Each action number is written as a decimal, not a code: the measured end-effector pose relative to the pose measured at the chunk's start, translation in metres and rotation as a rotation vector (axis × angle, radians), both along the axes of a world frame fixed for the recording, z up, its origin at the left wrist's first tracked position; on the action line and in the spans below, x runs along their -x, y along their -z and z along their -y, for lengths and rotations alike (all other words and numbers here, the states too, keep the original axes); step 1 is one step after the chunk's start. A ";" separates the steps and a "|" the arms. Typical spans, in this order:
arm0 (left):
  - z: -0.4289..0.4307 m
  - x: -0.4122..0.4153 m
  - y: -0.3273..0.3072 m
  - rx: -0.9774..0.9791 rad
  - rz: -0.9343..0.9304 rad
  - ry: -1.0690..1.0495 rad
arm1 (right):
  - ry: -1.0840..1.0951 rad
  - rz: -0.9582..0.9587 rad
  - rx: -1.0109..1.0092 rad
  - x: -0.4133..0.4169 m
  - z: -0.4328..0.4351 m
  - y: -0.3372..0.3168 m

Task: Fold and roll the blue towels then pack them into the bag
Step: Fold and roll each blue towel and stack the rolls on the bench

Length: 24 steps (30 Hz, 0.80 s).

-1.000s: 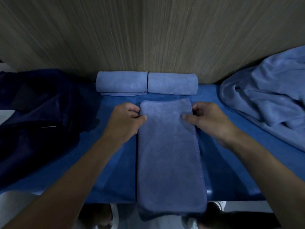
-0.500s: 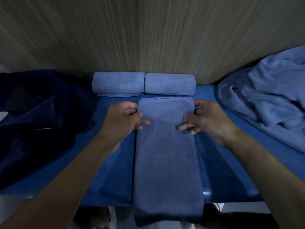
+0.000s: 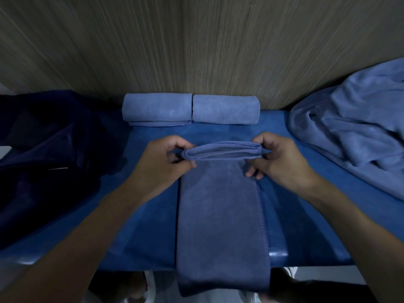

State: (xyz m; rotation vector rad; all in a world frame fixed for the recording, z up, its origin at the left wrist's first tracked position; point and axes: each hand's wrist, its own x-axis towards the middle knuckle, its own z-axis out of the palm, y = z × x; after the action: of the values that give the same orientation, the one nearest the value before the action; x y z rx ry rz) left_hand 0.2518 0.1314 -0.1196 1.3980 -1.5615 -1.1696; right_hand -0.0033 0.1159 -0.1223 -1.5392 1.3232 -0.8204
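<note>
A wood-grain wall [image 3: 196, 51] is standing behind everything, and a blue tabletop [image 3: 142, 226] is running along its foot. A mass of dark navy fabric [image 3: 43, 160] is lying crumpled over the left part of the tabletop; whether it is the bag cannot be told. A loose heap of light blue towels [image 3: 354, 132] is lying bunched at the right, against the wall. In the middle, a folded towel [image 3: 220, 215] is lying as a long narrow strip, its near end hanging over the front edge of the tabletop and its far end lifted off the surface, layered edges showing. Two rolled towels are lying end to end at the wall, touching each other: the left roll [image 3: 156, 107] and the right roll [image 3: 225, 109]. The left hand [image 3: 161, 162] is pinching the strip's raised far-left corner, and the right hand [image 3: 277, 160] is pinching the far-right corner.
</note>
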 end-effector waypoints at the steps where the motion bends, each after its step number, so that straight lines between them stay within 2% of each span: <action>1: -0.002 -0.002 0.001 0.016 0.018 0.036 | -0.022 0.000 0.011 0.002 -0.001 0.003; 4: -0.007 -0.007 0.005 0.051 0.084 0.090 | -0.130 -0.025 0.095 0.008 -0.004 0.006; 7: -0.011 -0.011 0.005 0.072 0.118 0.105 | -0.220 -0.093 0.267 0.014 -0.008 0.009; 9: -0.014 -0.015 0.005 0.109 0.196 0.136 | -0.239 -0.242 0.401 0.019 -0.009 0.011; 12: -0.016 -0.020 0.006 0.140 0.274 0.196 | -0.284 -0.590 0.546 0.022 -0.014 0.015; 14: -0.017 -0.021 0.007 0.151 0.292 0.208 | -0.315 -0.709 0.627 0.022 -0.016 0.016; 24: -0.017 -0.023 0.005 0.207 0.405 0.251 | -0.366 -0.764 0.707 0.022 -0.023 0.003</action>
State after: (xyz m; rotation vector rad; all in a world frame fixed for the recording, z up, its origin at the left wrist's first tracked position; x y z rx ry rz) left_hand 0.2747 0.1479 -0.1249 1.3865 -2.1269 -0.8630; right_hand -0.0257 0.1390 -0.1257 -2.7530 1.2326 -0.4820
